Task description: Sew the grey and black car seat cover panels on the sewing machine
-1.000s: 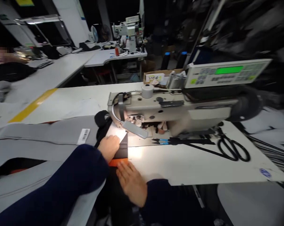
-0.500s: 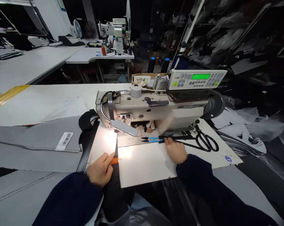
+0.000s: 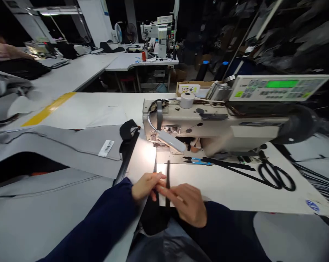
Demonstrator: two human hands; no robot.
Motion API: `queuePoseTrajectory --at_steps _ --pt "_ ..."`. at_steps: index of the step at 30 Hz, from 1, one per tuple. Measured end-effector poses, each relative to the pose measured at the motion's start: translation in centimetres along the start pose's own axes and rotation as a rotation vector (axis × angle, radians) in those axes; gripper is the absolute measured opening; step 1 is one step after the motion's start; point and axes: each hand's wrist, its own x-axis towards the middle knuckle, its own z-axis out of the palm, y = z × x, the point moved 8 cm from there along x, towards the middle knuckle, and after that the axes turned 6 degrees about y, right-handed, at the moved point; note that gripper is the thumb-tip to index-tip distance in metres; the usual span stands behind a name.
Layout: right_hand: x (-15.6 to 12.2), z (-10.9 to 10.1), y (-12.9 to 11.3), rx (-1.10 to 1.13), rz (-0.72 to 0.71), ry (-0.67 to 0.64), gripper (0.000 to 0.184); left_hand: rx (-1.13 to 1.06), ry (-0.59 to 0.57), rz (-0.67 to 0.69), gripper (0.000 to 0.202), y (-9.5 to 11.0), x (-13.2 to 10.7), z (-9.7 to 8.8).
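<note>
Strip (image 3: 168, 174) touches right hand (image 3: 190, 203), just beside left hand (image 3: 145, 186).

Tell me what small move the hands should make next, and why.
Probably shift the thin dark strip left toward the edge of the pale panel: the right hand reaches across the strip, white tabletop shows between it and the panel, and the left hand seems to meet the right there. Whether the strip is gripped is unclear.

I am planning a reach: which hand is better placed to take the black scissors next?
Probably the right hand: it is nearer the black scissors, while the left hand is farther away. Whether either grips the dark strip is unclear.
</note>
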Motion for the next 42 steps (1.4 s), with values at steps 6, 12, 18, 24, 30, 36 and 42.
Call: queuePoseTrajectory --at_steps 6,12,18,24,30,36,42 --pt "0.3 4.8 -4.7 0.415 0.062 -0.104 0.021 -0.167 0.218 0.096 0.064 1.9 -0.4 -4.0" --pt "0.5 7.8 1.6 0.843 0.786 -0.277 0.044 -0.066 0.194 0.123 0.058 2.4 -0.7 -3.4" --pt "1.8 9.1 4.6 0.982 1.014 -0.221 0.048 -0.012 0.139 0.165 0.054 2.5 -0.9 -1.8" --pt "1.3 9.2 4.8 0.988 1.037 -0.203 0.045 0.100 0.194 0.236 0.042 2.3 -0.5 -2.1" --pt "1.2 8.3 5.5 0.805 0.957 -0.161 0.037 0.745 0.399 0.493 0.030 5.9 -2.0 -2.5" --pt "2.0 8.0 6.1 0.812 0.847 -0.022 0.021 0.927 0.256 0.495 0.024 6.6 -2.2 -1.5" --pt "1.2 6.5 4.2 0.360 0.361 -0.137 0.019 0.837 0.415 0.496 0.029 9.8 -2.2 -6.0"
